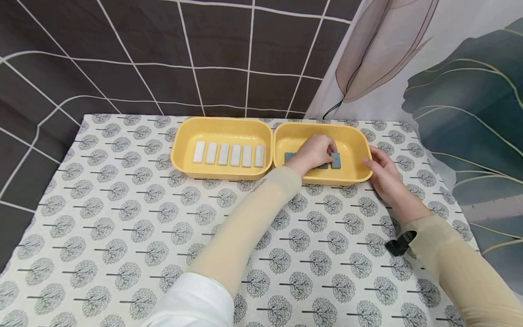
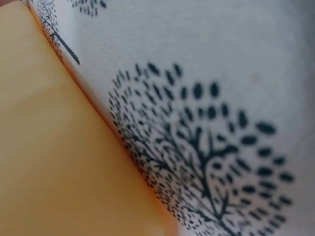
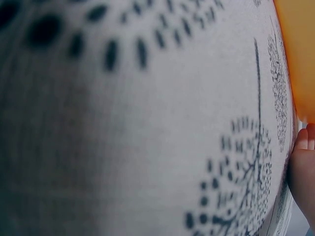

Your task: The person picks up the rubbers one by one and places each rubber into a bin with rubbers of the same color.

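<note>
My left hand [image 1: 316, 151] reaches into the right yellow bin [image 1: 349, 181]. Its thumb and fingertips come together at a blue-grey block [image 1: 336, 160], pinching its near side. More blue-grey blocks stand in a row there, among them one [image 1: 289, 157] at the left; the hand and wrist hide part of the row. On the bin's right end, my right hand [image 1: 385, 175] grips the rim, thumb over the edge and fingers along the outside wall. The right wrist view catches only part of this hand [image 3: 304, 162] beside the yellow wall.
Beside it on the left, end to end, stands a second yellow bin [image 1: 222, 173] with several white blocks [image 1: 224, 154] in a row. A tree-print cloth [image 1: 163, 254] covers the table. Behind hang a dark checked curtain [image 1: 220, 86] and a patterned curtain [image 1: 470, 113].
</note>
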Action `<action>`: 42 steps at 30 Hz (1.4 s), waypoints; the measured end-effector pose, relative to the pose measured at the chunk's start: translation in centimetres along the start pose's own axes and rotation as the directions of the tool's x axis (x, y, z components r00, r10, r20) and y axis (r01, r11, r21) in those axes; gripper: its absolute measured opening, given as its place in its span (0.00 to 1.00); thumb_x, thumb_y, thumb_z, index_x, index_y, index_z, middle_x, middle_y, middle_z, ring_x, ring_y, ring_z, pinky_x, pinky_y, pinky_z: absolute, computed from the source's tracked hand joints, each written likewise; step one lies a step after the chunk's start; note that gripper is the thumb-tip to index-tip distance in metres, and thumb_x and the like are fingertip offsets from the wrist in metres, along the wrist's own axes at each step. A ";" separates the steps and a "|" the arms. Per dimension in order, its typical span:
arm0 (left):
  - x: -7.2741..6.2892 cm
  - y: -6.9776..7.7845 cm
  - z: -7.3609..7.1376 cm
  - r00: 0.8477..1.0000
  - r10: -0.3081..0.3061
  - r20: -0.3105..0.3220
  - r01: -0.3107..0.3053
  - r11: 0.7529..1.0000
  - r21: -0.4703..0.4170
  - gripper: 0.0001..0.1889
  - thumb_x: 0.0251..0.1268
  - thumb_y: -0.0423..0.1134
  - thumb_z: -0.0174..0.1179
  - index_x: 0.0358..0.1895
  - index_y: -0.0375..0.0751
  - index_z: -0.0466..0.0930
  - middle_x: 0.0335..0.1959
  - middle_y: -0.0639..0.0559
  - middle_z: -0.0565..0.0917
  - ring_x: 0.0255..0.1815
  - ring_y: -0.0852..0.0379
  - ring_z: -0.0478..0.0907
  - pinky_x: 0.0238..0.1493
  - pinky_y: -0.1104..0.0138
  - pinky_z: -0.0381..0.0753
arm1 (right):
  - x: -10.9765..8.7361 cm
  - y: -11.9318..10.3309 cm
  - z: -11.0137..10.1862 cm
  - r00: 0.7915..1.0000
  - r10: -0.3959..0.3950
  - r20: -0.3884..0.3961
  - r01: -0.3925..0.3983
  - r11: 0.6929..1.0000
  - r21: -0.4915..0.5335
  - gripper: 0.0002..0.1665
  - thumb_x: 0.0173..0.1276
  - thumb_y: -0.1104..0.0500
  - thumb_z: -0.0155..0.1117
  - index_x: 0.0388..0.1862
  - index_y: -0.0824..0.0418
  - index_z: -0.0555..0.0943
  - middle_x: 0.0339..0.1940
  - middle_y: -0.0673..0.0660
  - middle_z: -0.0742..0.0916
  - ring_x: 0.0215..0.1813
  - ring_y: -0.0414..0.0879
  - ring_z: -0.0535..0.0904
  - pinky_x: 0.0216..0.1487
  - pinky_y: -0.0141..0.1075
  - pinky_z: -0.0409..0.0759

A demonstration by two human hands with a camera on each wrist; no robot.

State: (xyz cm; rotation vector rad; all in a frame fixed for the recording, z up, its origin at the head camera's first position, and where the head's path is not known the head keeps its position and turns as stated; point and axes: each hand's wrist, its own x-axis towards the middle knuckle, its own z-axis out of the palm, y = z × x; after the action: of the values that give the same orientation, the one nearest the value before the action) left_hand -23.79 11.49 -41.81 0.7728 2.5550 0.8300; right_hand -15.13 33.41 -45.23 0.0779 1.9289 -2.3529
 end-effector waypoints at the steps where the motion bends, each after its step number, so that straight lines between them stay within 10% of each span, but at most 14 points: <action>1: 0.0 0.0 0.0 1.000 -0.001 0.001 0.001 1.000 0.003 0.13 0.73 0.41 0.70 0.56 0.46 0.88 0.53 0.55 0.89 0.55 0.61 0.82 0.61 0.75 0.81 | 0.0 0.0 0.0 1.000 0.001 0.000 -0.001 1.000 0.000 0.22 0.81 0.72 0.51 0.64 0.50 0.74 0.63 0.47 0.76 0.62 0.38 0.75 0.63 0.19 0.83; 42: 0.0 0.1 0.2 1.000 -0.004 -0.018 0.004 0.999 0.035 0.16 0.76 0.43 0.68 0.62 0.49 0.85 0.58 0.58 0.88 0.61 0.63 0.82 0.67 0.75 0.79 | -0.1 -0.2 -0.2 1.000 0.028 0.000 -0.028 0.999 -0.027 0.22 0.81 0.70 0.52 0.65 0.49 0.73 0.63 0.47 0.75 0.63 0.39 0.74 0.63 0.20 0.83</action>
State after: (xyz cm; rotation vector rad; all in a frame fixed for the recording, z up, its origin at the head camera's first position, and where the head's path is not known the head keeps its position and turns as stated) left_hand -23.63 11.64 -41.89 0.7741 2.5928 0.7961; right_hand -15.04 33.63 -45.06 0.1022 1.9453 -2.3089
